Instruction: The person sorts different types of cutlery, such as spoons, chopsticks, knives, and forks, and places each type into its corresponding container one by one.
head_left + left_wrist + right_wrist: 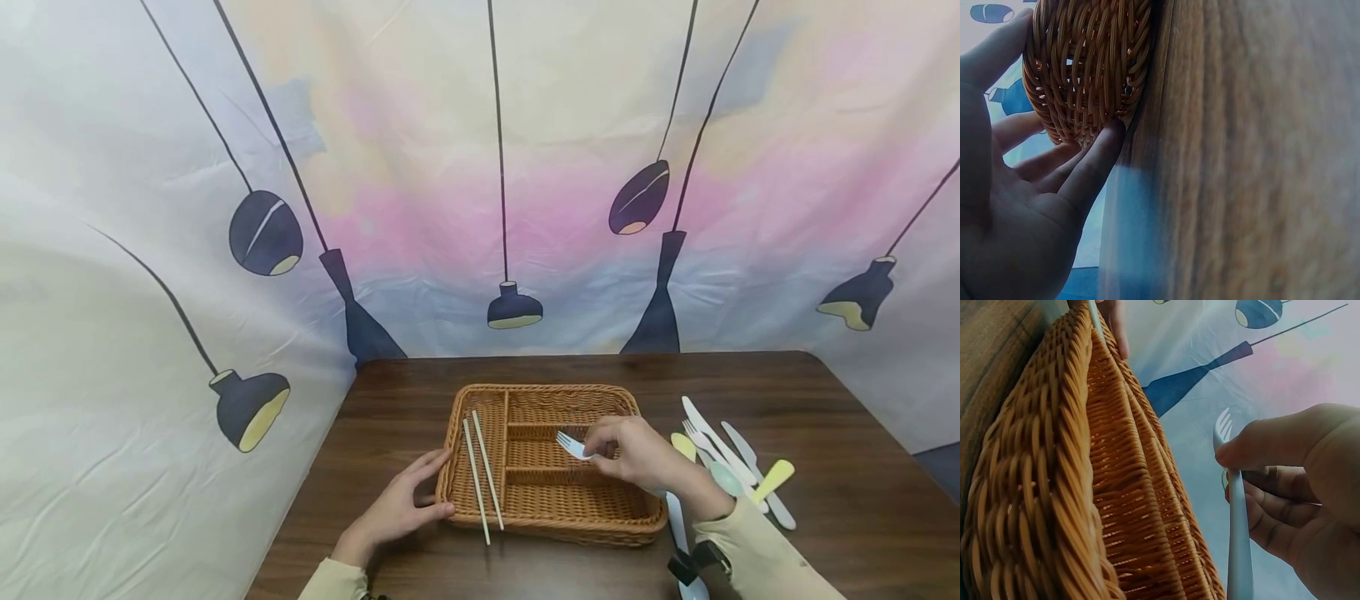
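Observation:
My right hand [633, 450] pinches a pale plastic fork [572, 445] between thumb and fingers, tines toward the left. It hangs over the middle compartment of a brown wicker basket [577, 531]; the right wrist view shows the fork [1239, 537] beside the basket's rim. At the basket's left front corner, my left hand [401, 506] rests its fairly straight fingers and thumb on the woven outside, as the wicker wall [1088, 69] in the left wrist view also shows. Two pale chopsticks [475, 475] lie in the long left compartment, their near ends over the front rim.
Right of the basket lies a loose pile of plastic cutlery, with a white knife [780, 508], a yellow-handled piece [774, 481] and a mint-green spoon [725, 478]. Another pale utensil [676, 517] lies partly under my right wrist. A printed cloth [450, 208] hangs behind the wooden table [420, 375].

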Action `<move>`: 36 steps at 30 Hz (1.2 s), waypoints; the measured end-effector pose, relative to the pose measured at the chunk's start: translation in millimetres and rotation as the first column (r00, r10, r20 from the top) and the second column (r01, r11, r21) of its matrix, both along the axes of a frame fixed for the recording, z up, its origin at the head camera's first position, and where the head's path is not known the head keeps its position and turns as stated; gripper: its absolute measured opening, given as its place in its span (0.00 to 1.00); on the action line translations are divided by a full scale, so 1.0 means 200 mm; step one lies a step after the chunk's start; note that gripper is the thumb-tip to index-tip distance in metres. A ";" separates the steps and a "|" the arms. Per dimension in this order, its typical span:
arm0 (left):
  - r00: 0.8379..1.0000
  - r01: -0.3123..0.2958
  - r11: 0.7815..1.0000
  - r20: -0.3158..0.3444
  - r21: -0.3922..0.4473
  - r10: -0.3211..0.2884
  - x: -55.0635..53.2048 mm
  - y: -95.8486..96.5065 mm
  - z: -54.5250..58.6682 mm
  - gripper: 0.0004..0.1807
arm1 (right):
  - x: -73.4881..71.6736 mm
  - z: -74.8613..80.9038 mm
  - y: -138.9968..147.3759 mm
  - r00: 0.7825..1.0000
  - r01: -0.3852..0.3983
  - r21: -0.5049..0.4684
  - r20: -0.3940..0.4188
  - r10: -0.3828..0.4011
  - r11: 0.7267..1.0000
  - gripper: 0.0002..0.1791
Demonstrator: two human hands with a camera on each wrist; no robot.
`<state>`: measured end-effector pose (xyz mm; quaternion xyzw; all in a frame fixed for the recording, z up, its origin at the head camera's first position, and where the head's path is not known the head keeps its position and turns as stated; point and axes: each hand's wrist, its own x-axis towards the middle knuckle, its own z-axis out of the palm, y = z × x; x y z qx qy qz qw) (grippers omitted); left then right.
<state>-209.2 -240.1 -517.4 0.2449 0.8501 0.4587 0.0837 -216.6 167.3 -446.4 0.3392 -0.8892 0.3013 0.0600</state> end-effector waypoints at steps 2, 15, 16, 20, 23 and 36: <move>1.000 -0.001 1.000 0.001 0.004 0.001 0.00 0.00 0.00 0.45 | 0.00 0.00 -0.01 1.000 -0.013 0.008 0.000 0.013 1.000 0.09; 1.000 -0.013 1.000 0.011 0.009 0.012 -0.02 0.01 0.01 0.44 | 0.02 -0.01 -0.04 0.993 -0.116 -0.006 0.014 0.116 0.993 0.06; 1.000 -0.013 1.000 0.013 0.012 0.013 -0.02 0.01 0.01 0.44 | 0.02 -0.01 -0.05 0.992 -0.125 -0.011 0.009 0.125 0.992 0.06; 1.000 -0.005 1.000 0.007 0.013 0.005 -0.01 0.01 0.01 0.44 | 0.03 -0.04 -0.06 0.989 -0.145 -0.019 0.015 0.146 0.989 0.06; 1.000 0.005 1.000 0.003 0.018 -0.005 -0.01 0.00 0.01 0.45 | 0.03 -0.06 -0.06 0.989 -0.146 -0.014 0.027 0.146 0.989 0.06; 1.000 0.015 0.999 0.012 0.051 -0.016 0.01 0.01 0.01 0.45 | 0.04 -0.07 -0.10 0.985 -0.172 -0.010 0.034 0.172 0.985 0.06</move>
